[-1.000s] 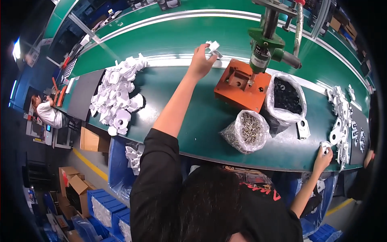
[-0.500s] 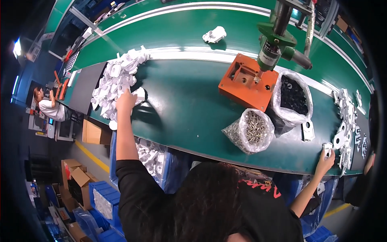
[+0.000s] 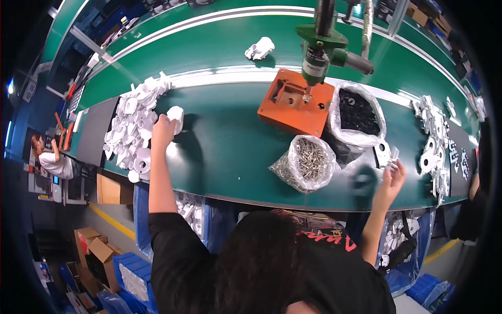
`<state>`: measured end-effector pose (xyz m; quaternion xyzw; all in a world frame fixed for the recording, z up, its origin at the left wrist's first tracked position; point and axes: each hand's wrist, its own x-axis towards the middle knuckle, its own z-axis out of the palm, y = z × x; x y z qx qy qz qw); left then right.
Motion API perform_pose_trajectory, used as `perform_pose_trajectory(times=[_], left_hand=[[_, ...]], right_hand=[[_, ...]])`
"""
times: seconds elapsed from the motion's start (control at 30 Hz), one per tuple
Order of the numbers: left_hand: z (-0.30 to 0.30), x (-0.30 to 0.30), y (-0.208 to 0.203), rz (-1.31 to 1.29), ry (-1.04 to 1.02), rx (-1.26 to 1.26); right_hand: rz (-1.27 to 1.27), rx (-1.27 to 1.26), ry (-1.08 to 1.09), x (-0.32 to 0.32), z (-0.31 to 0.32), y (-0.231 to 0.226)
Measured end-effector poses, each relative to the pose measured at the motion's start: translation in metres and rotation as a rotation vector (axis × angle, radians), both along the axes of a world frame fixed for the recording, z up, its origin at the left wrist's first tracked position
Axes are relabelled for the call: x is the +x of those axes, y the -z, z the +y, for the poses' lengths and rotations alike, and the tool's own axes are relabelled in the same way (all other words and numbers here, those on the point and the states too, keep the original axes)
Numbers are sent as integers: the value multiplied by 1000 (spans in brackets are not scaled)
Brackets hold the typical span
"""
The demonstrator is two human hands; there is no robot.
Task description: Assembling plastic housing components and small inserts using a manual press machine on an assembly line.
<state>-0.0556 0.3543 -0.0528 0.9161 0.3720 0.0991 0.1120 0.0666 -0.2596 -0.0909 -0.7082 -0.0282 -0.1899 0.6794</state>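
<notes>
My left hand (image 3: 164, 130) is closed on a white plastic housing (image 3: 177, 118), at the right edge of a heap of white plastic parts (image 3: 130, 118). The fingertips are partly hidden behind the hand. On the right, my right hand (image 3: 393, 178) grips a small white plastic piece (image 3: 394, 157), somewhat blurred, above the green bench. Just behind that piece lies a flat white plate with a round hole (image 3: 382, 152). Farther right is a pile of flat white parts (image 3: 430, 152).
An orange fixture block (image 3: 298, 118) sits under a green press head (image 3: 315, 60). Nearby stand a bag of screws (image 3: 312, 159) and a bag of black parts (image 3: 360, 112). A lone white housing (image 3: 260, 48) rests on the far green belt. A person (image 3: 54, 157) works at far left.
My right hand has moved left from the right-hand pile, carrying the small white piece toward the bags. The left hand keeps its white housing, which has turned and tilted. The whole view has shifted slightly.
</notes>
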Motion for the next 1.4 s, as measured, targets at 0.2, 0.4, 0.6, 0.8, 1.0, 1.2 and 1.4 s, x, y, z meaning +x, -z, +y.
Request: perform_pose_trajectory(times=[0.2,0.4,0.6,0.8,1.0,1.2,1.4], left_hand=[[-172,32,-40,-622,490,-1362],[-297,37,-46,-576,889,-1599],[-327,43,-37,-589,902,-1513],[-334,39,-39,-584,921,-1460],[-336,38,-45,-566,783,-1450],[-334,37,-40,-504,820,-1391],[-335,36,-47,-396,784,-1177]], right_hand=[[-72,102,-508,-24,82,-51],[-293,-317,-699,-39,127,-101],[-85,-140,-708,-35,113,-94],[7,-6,-777,-36,107,-87],[157,260,-828,-36,107,-83],[219,241,-942,-28,101,-88],[266,213,-907,-31,103,-85]])
